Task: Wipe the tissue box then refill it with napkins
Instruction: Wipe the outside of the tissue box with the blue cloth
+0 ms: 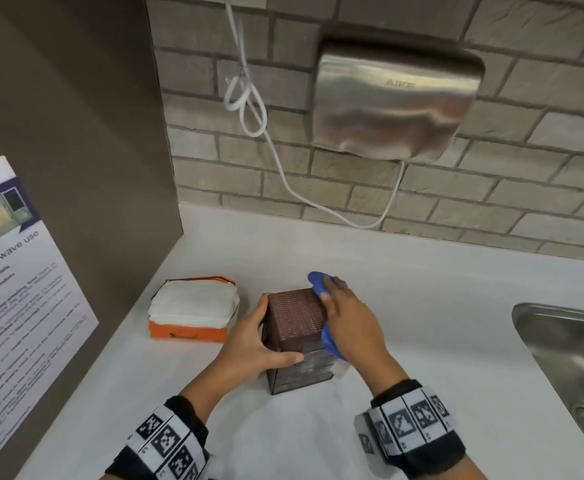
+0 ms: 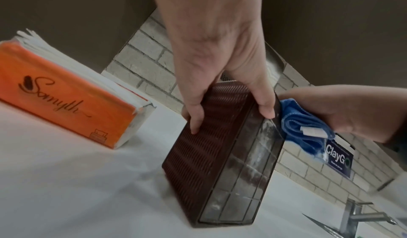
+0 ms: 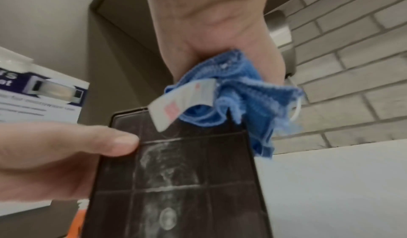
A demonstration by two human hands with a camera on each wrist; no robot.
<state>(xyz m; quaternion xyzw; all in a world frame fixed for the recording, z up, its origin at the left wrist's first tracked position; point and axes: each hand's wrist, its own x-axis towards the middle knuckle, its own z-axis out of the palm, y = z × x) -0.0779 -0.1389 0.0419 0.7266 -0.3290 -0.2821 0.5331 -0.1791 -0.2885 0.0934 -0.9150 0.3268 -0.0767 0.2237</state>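
A dark brown tissue box [image 1: 295, 322] with a woven pattern stands on end on the white counter [image 1: 422, 306]. My left hand [image 1: 259, 344] grips its upper part, fingers on the left face and thumb on the dusty near face [image 2: 246, 163]. My right hand [image 1: 349, 317] holds a blue cloth [image 1: 318, 282] against the box's right side and top edge. In the right wrist view the blue cloth [image 3: 237, 99] with its white tag is bunched in that hand at the top right corner of the tissue box [image 3: 180, 172]. An orange pack of white napkins [image 1: 193, 306] lies left of the box.
A steel sink [image 1: 571, 368] is set into the counter at the right. A metal hand dryer [image 1: 394, 98] with a white cable [image 1: 249, 109] hangs on the brick wall. A microwave notice [image 1: 16, 289] is stuck on the brown panel at the left.
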